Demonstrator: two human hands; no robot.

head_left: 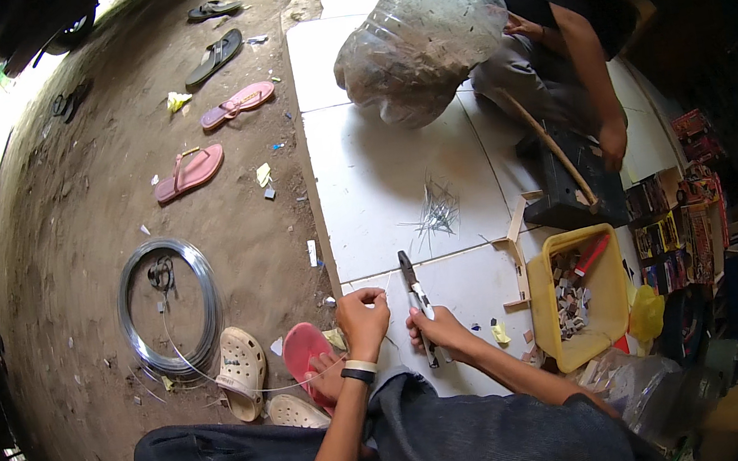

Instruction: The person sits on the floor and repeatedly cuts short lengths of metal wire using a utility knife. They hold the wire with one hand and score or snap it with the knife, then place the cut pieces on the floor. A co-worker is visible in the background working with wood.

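My left hand [363,324] is closed, thumb and fingers pinched on a thin wire [273,389]. A short end of the wire sticks up past the fingertips. Its other side trails left to a coil of silvery wire [211,294] lying on the dirt floor. My right hand [440,332] grips slim pliers [416,294], dark and silver, held roughly upright close to the left hand; their jaws cannot be made out clearly. Beyond both hands, a loose pile of short wire pieces [437,214] lies on the white tiles [352,160].
A yellow basin [541,302] of small scraps stands at the right, beside a black block [568,176] with a stick. Another person [559,18] sits at the far right by a big clear bag [419,33]. Sandals [191,173] and a beige clog [240,363] lie left.
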